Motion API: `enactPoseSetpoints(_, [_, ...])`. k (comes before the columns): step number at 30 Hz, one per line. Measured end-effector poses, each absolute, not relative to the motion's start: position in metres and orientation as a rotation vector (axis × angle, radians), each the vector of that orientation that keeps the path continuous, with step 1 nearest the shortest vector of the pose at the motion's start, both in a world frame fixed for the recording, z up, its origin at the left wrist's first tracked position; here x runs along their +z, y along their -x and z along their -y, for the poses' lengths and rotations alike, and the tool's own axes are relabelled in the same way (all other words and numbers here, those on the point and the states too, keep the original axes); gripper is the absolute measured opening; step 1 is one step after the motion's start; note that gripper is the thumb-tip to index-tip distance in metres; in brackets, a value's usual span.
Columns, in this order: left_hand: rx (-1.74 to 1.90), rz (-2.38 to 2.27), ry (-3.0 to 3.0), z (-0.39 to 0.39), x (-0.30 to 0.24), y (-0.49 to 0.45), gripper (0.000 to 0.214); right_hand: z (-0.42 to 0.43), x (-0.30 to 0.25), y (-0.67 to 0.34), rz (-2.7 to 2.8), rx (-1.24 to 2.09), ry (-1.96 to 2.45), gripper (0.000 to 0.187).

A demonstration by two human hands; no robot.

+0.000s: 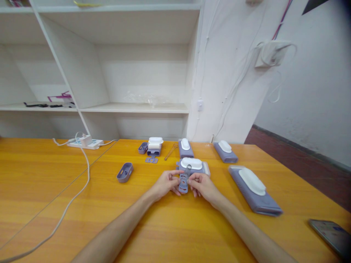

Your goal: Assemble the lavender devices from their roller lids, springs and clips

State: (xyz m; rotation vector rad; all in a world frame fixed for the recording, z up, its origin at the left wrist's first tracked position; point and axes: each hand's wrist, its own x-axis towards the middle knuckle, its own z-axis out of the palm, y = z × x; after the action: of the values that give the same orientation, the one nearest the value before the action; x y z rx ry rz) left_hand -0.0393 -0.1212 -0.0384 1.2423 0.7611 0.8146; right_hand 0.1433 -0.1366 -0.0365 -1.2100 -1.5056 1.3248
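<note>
My left hand (168, 182) pinches the left side of a small purple plate with cutouts (183, 187), held upright above the table. A coiled metal spring (188, 168) stands out at the top of that plate. My right hand (202, 186) is closed at the right side, its thumb and finger on the spring by the plate's edge. Just behind my hands lies a purple case with a white oval piece (191, 163) on top. Farther back are a second metal spring (171, 151), another flat purple plate (151, 160) and an opened purple case (154, 147).
A hollow purple end cap (125, 172) sits at left, with a smaller one (143, 148) farther back. More purple cases (256, 190) lie at right, near a phone (331, 235). A power strip (85, 142) and its white cable (74, 199) occupy the left. White shelves (137, 107) stand behind.
</note>
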Motion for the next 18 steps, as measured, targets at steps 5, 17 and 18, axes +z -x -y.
enactPoseSetpoints(5, [0.813, -0.736, -1.229, 0.1209, -0.0381, 0.0407, 0.061, 0.1364, -0.0366, -0.1415, 1.525, 1.296, 1.225, 0.021])
enactPoseSetpoints(17, [0.801, -0.735, -1.225, 0.1248, -0.0315, 0.0422, 0.057, 0.1362, -0.0395, -0.1365, 1.538, 1.189, 1.252, 0.019])
enactPoseSetpoints(18, [0.810, -0.748, -1.223, 0.1254, -0.0312, 0.0412, 0.056, 0.1356, -0.0407, -0.1366, 1.539, 1.184, 1.248, 0.020])
